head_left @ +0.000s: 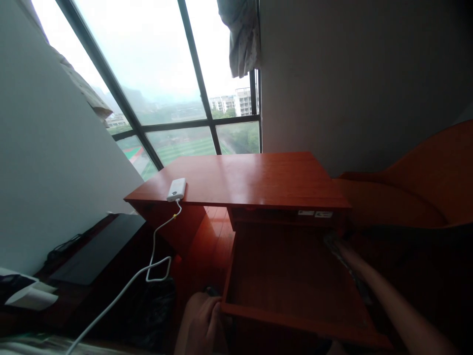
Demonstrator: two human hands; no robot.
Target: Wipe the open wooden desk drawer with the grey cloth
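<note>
A reddish-brown wooden drawer [281, 320] is pulled out from under the desk [251, 177], its inside in shadow. My left hand [202, 320] is at the drawer's front left corner, fingers curled against the edge. My right hand [345, 251] reaches over the right side of the drawer, near its back. Under its fingers is a crumpled greyish cloth [331, 241], pressed by the drawer's right wall. Dimness hides much of the right fingers and of the cloth.
A white power bank [177, 189] lies on the desk's left front edge, its white cable [125, 288] hanging down and looping leftward. An orange chair [399, 192] stands to the right. A dark flat panel [98, 249] and white paper [31, 297] lie left. Behind is a window [166, 74].
</note>
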